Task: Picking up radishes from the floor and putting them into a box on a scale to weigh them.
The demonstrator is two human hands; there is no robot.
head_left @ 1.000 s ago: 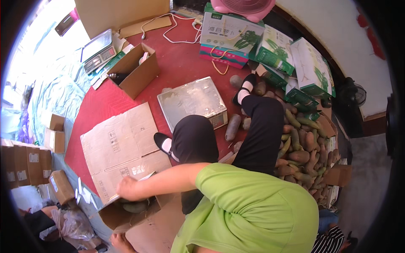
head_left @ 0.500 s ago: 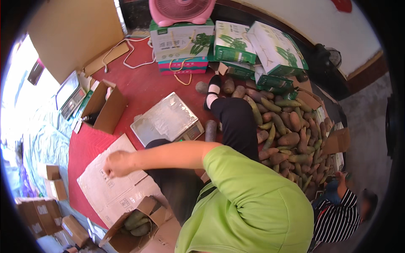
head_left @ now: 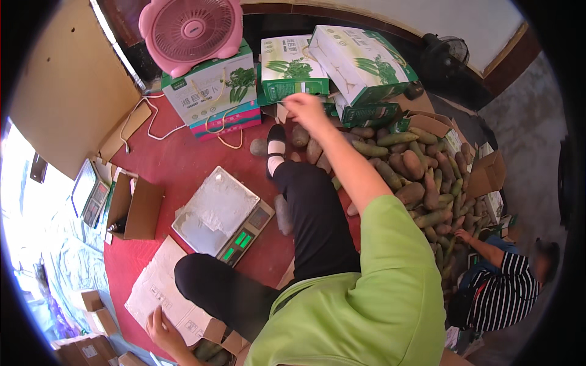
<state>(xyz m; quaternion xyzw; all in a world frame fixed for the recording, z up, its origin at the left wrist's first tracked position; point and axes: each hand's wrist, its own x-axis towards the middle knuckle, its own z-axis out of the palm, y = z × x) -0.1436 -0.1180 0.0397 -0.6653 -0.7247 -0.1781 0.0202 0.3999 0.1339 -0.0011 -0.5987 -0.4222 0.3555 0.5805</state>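
My right hand [head_left: 305, 113] reaches out beside the lower edge of a white and green carton [head_left: 296, 85]. Its fingers are drawn together in a pinch, and I cannot make out what, if anything, is between them. At the lower left, my left hand [head_left: 165, 331] has its fingers apart and holds nothing. It hovers over a flattened cardboard sheet [head_left: 160, 285], close to an open cardboard box [head_left: 215, 329] with green root vegetables [head_left: 206, 350] in it. A scale [head_left: 213, 210] with a lit green display rests on the red floor beyond my bent knee.
A heap of green and reddish-brown root vegetables [head_left: 415, 183] spreads right of my leg. A pink fan [head_left: 192, 30] stands on a carton [head_left: 213, 85]. An open brown box [head_left: 143, 207] and a second scale [head_left: 88, 195] are at left. A person in stripes [head_left: 503, 293] reaches toward the heap.
My right hand has swung from above the cardboard sheet across to the cartons at the back. My left hand has come into view at the lower left. The scale's display now shows fully.
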